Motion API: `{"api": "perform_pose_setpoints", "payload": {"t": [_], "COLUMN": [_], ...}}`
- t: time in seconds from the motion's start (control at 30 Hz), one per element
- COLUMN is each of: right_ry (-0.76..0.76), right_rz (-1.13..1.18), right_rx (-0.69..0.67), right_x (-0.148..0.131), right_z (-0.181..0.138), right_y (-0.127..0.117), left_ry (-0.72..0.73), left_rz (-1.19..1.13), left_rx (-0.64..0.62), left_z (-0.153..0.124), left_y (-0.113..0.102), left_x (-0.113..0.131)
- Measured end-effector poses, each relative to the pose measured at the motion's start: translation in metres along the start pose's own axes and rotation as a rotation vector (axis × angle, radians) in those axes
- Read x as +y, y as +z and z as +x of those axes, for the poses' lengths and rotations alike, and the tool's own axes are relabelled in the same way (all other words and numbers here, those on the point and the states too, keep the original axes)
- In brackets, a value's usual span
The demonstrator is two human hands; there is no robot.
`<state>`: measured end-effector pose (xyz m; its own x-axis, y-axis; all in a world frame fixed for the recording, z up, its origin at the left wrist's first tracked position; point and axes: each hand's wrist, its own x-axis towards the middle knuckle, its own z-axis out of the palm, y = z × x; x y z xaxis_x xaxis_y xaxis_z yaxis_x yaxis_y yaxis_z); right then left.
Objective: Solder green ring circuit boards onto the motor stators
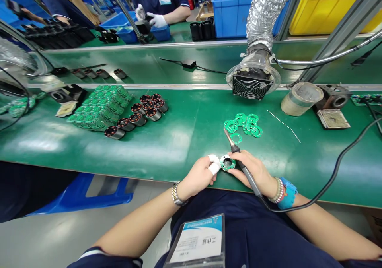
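My right hand (256, 170) is closed around a soldering iron (245, 173), whose metal tip points up and left towards the loose boards. Its fingertips also touch the right side of a small round part topped with a green ring-shaped circuit board (229, 167). White covers wrap fingertips of my left hand (204, 170), which pinches the left edge of that same part. What lies under the ring board is mostly hidden. Just beyond, several loose green ring boards (236, 138) lie in a loose pile on the green bench.
Stacked green boards (100, 108) and several copper-wound motor cores (137, 119) stand at left. A fan with a duct (250, 87) hangs ahead. Solder wire (283, 125), a round tub (301, 99) and an iron stand (332, 105) are at right. A gloved co-worker (161, 5) works opposite.
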<state>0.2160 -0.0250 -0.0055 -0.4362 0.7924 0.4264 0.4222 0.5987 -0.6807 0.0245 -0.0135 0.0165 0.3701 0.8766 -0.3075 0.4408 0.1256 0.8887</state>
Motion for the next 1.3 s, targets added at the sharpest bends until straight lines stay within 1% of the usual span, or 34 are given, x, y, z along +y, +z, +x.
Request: {"api": "perform_pose_setpoints", "payload": {"t": [0.03,0.07,0.1,0.13,0.2,0.3,0.4,0.5,0.57,0.63,0.7,0.77,0.83,0.93,1.0,1.1,1.17,1.23,1.3], "right_ry": [0.001,0.000,-0.002,-0.007,-0.017,-0.027,-0.026,-0.013,-0.004,0.003,0.013,0.032,0.054,0.055,0.051,0.059,0.062,0.070,0.071], "right_rz": [-0.004,-0.006,-0.006,-0.005,-0.004,-0.005,-0.002,-0.003,-0.009,-0.008,0.004,0.024,0.029,-0.017,-0.062,-0.105,-0.091,-0.049,-0.017], "right_rx": [0.004,0.008,0.009,0.009,0.008,0.015,0.016,0.004,0.000,0.001,-0.006,-0.009,0.001,0.021,0.015,0.008,0.012,0.011,0.003], "right_x": [0.000,0.000,0.000,-0.001,-0.001,-0.001,-0.001,-0.001,-0.001,0.000,0.000,-0.002,-0.004,-0.010,-0.013,-0.014,-0.013,-0.012,-0.011], "right_z": [0.000,0.000,0.000,0.001,0.001,0.002,0.002,0.002,0.001,0.002,0.002,0.003,0.002,-0.001,-0.003,-0.005,-0.004,-0.003,-0.002], "right_y": [0.000,0.000,0.000,0.000,0.000,0.000,0.000,0.000,0.001,0.001,-0.001,-0.004,-0.006,-0.007,-0.004,0.002,0.002,0.000,-0.004], "left_ry": [-0.128,-0.224,-0.283,-0.308,-0.304,-0.249,-0.189,-0.140,-0.118,-0.118,-0.124,-0.118,-0.094,-0.047,-0.030,-0.047,-0.049,-0.019,0.040], "left_rz": [-0.224,-0.415,-0.558,-0.647,-0.703,-0.638,-0.533,-0.457,-0.463,-0.503,-0.490,-0.386,-0.258,-0.166,-0.184,-0.261,-0.267,-0.202,-0.094], "left_rx": [-0.055,-0.096,-0.121,-0.136,-0.133,-0.080,-0.031,0.043,0.092,0.088,0.063,0.052,0.079,0.119,0.097,0.036,0.048,0.044,0.003], "left_z": [0.000,0.000,-0.001,-0.002,-0.003,-0.003,-0.002,-0.003,-0.002,0.000,0.003,0.006,0.005,-0.001,-0.005,-0.008,-0.008,-0.006,-0.003], "left_y": [0.000,0.000,-0.001,-0.002,-0.003,-0.002,0.006,0.015,0.018,0.016,0.010,0.006,0.004,0.008,0.012,0.014,0.012,0.009,0.006], "left_x": [0.002,0.003,0.003,0.002,-0.002,-0.009,-0.013,-0.013,-0.010,-0.008,-0.006,-0.006,-0.006,-0.007,-0.007,-0.007,-0.007,-0.006,-0.006]}}
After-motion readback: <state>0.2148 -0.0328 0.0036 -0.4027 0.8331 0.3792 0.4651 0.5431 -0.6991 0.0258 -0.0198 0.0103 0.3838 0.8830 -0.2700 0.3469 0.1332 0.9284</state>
